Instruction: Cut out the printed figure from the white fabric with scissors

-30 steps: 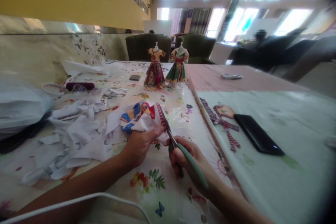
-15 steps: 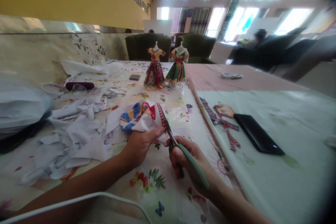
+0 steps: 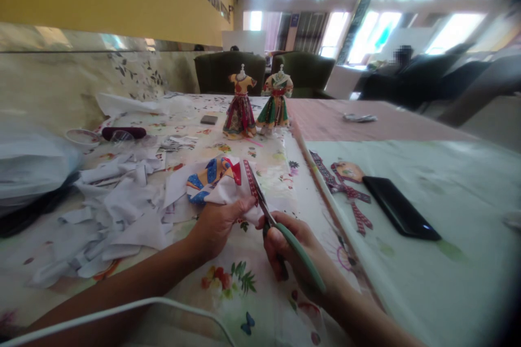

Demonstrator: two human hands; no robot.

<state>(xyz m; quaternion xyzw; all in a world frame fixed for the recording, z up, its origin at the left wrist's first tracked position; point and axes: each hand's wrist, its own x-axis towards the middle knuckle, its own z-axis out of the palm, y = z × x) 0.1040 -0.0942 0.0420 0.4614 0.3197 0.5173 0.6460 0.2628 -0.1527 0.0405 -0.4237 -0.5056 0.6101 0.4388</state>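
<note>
My left hand (image 3: 217,226) pinches the lower edge of a printed cloth (image 3: 215,181), which has blue, yellow and red patterns, a white part and a red dotted band along its right side. Wrapped round the green handles of the scissors (image 3: 299,255) is my right hand (image 3: 295,244). The scissor blades point up and away, lying along the right edge of the red band. The fingertips of both hands are close together near the cloth's lower right corner.
White scraps (image 3: 126,211) lie left of the cloth. Two small dressed figures (image 3: 239,111) stand farther back. Patterned strips (image 3: 358,211) and a black phone (image 3: 401,206) are at right. A white cable (image 3: 163,301) crosses the front. A person sits in the background.
The scissor handles have moved slightly apart, with the fingers of my right hand shifting a little downward. My left hand and the cloth look nearly unchanged.
</note>
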